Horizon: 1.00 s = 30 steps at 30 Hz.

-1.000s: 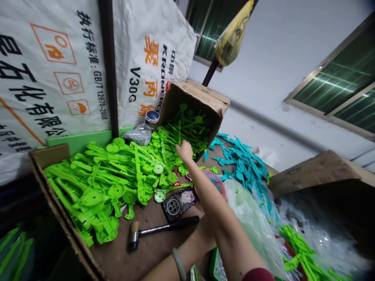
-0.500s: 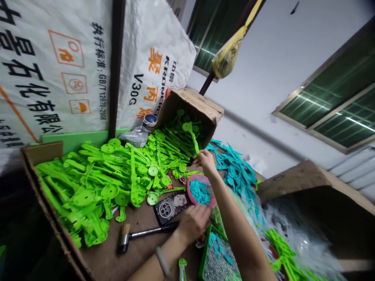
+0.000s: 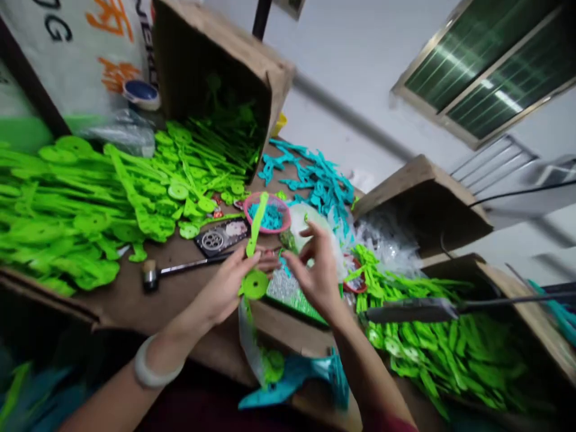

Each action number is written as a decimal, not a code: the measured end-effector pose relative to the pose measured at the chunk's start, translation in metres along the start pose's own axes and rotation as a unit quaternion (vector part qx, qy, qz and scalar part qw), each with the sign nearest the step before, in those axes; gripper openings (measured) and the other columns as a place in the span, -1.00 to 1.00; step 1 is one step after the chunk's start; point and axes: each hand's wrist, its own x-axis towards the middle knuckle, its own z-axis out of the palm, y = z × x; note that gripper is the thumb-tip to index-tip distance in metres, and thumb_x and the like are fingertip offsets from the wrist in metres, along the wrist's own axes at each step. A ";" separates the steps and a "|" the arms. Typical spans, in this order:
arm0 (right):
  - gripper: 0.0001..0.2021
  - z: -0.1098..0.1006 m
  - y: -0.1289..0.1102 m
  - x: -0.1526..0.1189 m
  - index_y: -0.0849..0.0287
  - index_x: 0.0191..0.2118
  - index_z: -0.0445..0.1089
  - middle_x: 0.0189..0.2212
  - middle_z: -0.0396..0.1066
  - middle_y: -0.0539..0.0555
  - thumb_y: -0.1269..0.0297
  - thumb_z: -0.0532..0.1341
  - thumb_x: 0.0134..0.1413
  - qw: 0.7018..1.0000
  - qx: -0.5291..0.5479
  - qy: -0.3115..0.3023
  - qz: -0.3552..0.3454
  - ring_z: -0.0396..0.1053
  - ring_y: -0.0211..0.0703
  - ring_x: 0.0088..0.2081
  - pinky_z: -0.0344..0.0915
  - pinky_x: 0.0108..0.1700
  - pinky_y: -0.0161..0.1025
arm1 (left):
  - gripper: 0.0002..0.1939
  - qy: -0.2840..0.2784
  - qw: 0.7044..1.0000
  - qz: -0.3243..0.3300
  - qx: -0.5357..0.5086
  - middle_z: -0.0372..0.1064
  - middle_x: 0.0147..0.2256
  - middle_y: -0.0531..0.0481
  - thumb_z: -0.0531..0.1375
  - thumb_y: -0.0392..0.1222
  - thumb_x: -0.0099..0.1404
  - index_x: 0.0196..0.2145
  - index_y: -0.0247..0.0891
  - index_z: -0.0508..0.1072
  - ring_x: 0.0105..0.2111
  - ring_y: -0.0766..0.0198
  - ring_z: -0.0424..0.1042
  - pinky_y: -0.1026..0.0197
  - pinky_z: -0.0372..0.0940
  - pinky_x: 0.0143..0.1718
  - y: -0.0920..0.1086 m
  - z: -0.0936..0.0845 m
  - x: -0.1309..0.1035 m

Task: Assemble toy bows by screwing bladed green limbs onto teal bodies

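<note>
My left hand (image 3: 231, 282) grips a long bright green plastic piece (image 3: 255, 252) with a round disc at its lower end, held upright over the table's front. My right hand (image 3: 315, 270) is right beside it, fingers curled near a small teal bit; the blur hides whether it holds anything. Behind both hands sits a pink bowl (image 3: 270, 204) with teal parts inside. A green tray (image 3: 292, 294) of small silvery pieces lies just under my hands.
A big heap of green parts (image 3: 90, 198) spills from a tipped cardboard box (image 3: 216, 66) at left. Teal parts (image 3: 315, 180) lie behind, more green parts (image 3: 441, 348) at right. A hammer (image 3: 180, 269) and a dark device (image 3: 220, 237) rest on the brown table.
My right hand pulled a green piece out of the pile and brought it toward me; my left hand now grips it. The view swung right and down.
</note>
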 end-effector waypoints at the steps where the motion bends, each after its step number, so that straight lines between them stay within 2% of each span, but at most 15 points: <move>1: -0.41 0.011 -0.001 -0.021 0.08 0.27 0.13 0.01 0.29 0.19 0.14 0.30 0.19 0.998 -0.025 -0.049 -0.032 0.40 -0.20 -0.26 0.49 -0.27 -0.17 | -0.71 0.056 0.997 0.002 -0.046 0.52 0.01 -0.11 0.23 -0.11 0.38 0.02 -0.19 0.39 0.02 0.17 0.52 0.18 0.42 -0.02 -0.012 0.006 -0.004; 3: -0.44 0.026 -0.003 -0.060 0.12 0.25 0.16 0.02 0.26 0.23 0.16 0.30 0.20 0.985 -0.031 -0.152 -0.070 0.40 -0.10 -0.14 0.51 -0.24 -0.13 | -0.76 0.120 0.989 0.011 -0.089 0.47 0.07 -0.07 0.23 -0.20 0.37 -0.01 -0.18 0.40 0.12 0.21 0.45 0.22 0.36 0.09 -0.033 0.016 -0.015; 4: -0.47 0.028 -0.005 -0.077 0.13 0.23 0.18 0.02 0.26 0.23 0.16 0.30 0.21 0.982 -0.023 -0.172 -0.072 0.40 -0.09 -0.13 0.52 -0.25 -0.13 | -0.79 0.135 0.986 0.019 -0.098 0.47 0.07 -0.05 0.22 -0.23 0.38 -0.04 -0.18 0.41 0.14 0.23 0.42 0.23 0.33 0.13 -0.041 0.020 -0.020; 7: -0.47 0.023 -0.007 -0.109 0.13 0.21 0.21 0.02 0.26 0.21 0.15 0.32 0.20 0.983 -0.002 -0.178 -0.036 0.37 -0.21 -0.27 0.51 -0.32 -0.16 | -0.87 0.133 0.984 0.035 -0.112 0.48 0.00 0.00 0.18 -0.24 0.39 -0.10 -0.16 0.42 0.14 0.24 0.41 0.21 0.29 0.18 -0.063 0.033 -0.038; 10: -0.44 0.007 -0.007 -0.125 0.11 0.22 0.23 -0.01 0.30 0.17 0.13 0.35 0.16 0.982 -0.006 -0.190 -0.012 0.35 -0.25 -0.32 0.48 -0.34 -0.20 | -0.84 0.096 0.990 0.021 -0.105 0.47 -0.04 0.00 0.15 -0.17 0.42 -0.06 -0.10 0.40 0.15 0.18 0.39 0.13 0.33 0.17 -0.080 0.039 -0.054; 12: -0.44 -0.005 -0.007 -0.137 0.10 0.22 0.26 -0.02 0.34 0.16 0.14 0.36 0.14 0.982 -0.029 -0.189 -0.004 0.38 -0.19 -0.25 0.47 -0.31 -0.19 | -0.76 0.074 0.996 0.026 -0.039 0.42 0.06 -0.03 0.14 -0.11 0.43 0.04 -0.06 0.35 0.22 0.13 0.32 0.06 0.32 0.19 -0.090 0.034 -0.065; 14: -0.45 -0.013 -0.005 -0.152 0.08 0.21 0.29 -0.02 0.36 0.16 0.14 0.36 0.13 0.979 -0.069 -0.192 0.010 0.39 -0.09 -0.14 0.47 -0.22 -0.13 | -0.64 0.088 0.985 0.093 0.112 0.30 0.19 -0.08 0.16 -0.12 0.42 0.14 -0.05 0.29 0.27 0.10 0.24 0.01 0.26 0.24 -0.095 0.018 -0.076; 15: -0.46 -0.016 -0.003 -0.160 0.08 0.21 0.30 -0.03 0.37 0.16 0.14 0.36 0.13 0.975 -0.090 -0.201 0.018 0.38 -0.05 -0.10 0.46 -0.16 -0.08 | -0.61 0.100 0.961 0.148 0.209 0.26 0.21 -0.10 0.16 -0.17 0.41 0.16 -0.06 0.28 0.27 0.09 0.23 -0.02 0.24 0.26 -0.096 0.006 -0.082; 17: -0.48 -0.016 0.001 -0.176 0.08 0.20 0.31 -0.05 0.38 0.17 0.13 0.33 0.15 0.966 -0.123 -0.226 0.031 0.37 0.00 -0.05 0.44 -0.07 -0.02 | -0.65 0.083 0.877 0.260 0.395 0.30 0.15 -0.12 0.14 -0.30 0.39 0.11 -0.12 0.33 0.20 0.09 0.29 -0.05 0.24 0.23 -0.095 -0.020 -0.090; 18: -0.48 -0.015 0.003 -0.183 0.08 0.21 0.31 -0.06 0.38 0.17 0.12 0.32 0.16 0.961 -0.134 -0.238 0.037 0.37 0.01 -0.05 0.43 -0.06 -0.01 | -0.67 0.044 0.831 0.299 0.467 0.36 0.08 -0.11 0.11 -0.37 0.38 0.06 -0.16 0.37 0.14 0.10 0.34 -0.04 0.27 0.19 -0.095 -0.032 -0.093; 20: -0.48 -0.009 0.007 -0.193 0.08 0.22 0.30 -0.07 0.38 0.17 0.11 0.31 0.17 0.956 -0.147 -0.251 0.049 0.37 0.01 -0.06 0.42 -0.07 -0.02 | -0.70 -0.078 0.752 0.333 0.563 0.43 -0.02 -0.11 0.07 -0.42 0.38 -0.01 -0.19 0.43 0.06 0.10 0.39 -0.02 0.31 0.13 -0.097 -0.053 -0.095; 22: -0.47 -0.003 0.010 -0.199 0.08 0.22 0.30 -0.08 0.37 0.17 0.11 0.31 0.17 0.953 -0.156 -0.255 0.056 0.36 0.02 -0.07 0.41 -0.07 -0.02 | -0.71 -0.178 0.713 0.325 0.595 0.46 -0.01 -0.13 0.06 -0.39 0.40 -0.02 -0.19 0.45 0.06 0.08 0.40 -0.03 0.31 0.12 -0.102 -0.066 -0.094; 24: -0.47 0.001 0.010 -0.201 0.08 0.22 0.30 -0.08 0.37 0.17 0.11 0.31 0.17 0.949 -0.163 -0.262 0.060 0.35 0.04 -0.06 0.40 -0.06 0.00 | -0.71 -0.220 0.725 0.299 0.580 0.47 0.01 -0.13 0.05 -0.36 0.42 -0.02 -0.16 0.48 0.07 0.07 0.41 -0.06 0.30 0.16 -0.109 -0.070 -0.091; 28: -0.47 0.003 0.008 -0.201 0.04 0.25 0.27 -0.06 0.36 0.17 0.15 0.30 0.18 0.939 -0.183 -0.284 0.064 0.34 0.05 -0.04 0.39 -0.04 0.03 | -0.73 -0.210 0.807 0.262 0.486 0.53 -0.08 -0.07 0.10 -0.33 0.39 -0.08 -0.07 0.53 0.02 0.11 0.46 -0.06 0.32 0.17 -0.119 -0.067 -0.086; 30: -0.46 0.002 0.008 -0.202 0.04 0.25 0.27 -0.06 0.35 0.17 0.16 0.31 0.17 0.937 -0.191 -0.286 0.064 0.34 0.05 -0.04 0.39 -0.04 0.02 | -0.76 -0.206 0.836 0.250 0.443 0.55 -0.13 -0.05 0.14 -0.32 0.37 -0.14 -0.05 0.55 -0.02 0.11 0.49 -0.05 0.33 0.16 -0.120 -0.065 -0.085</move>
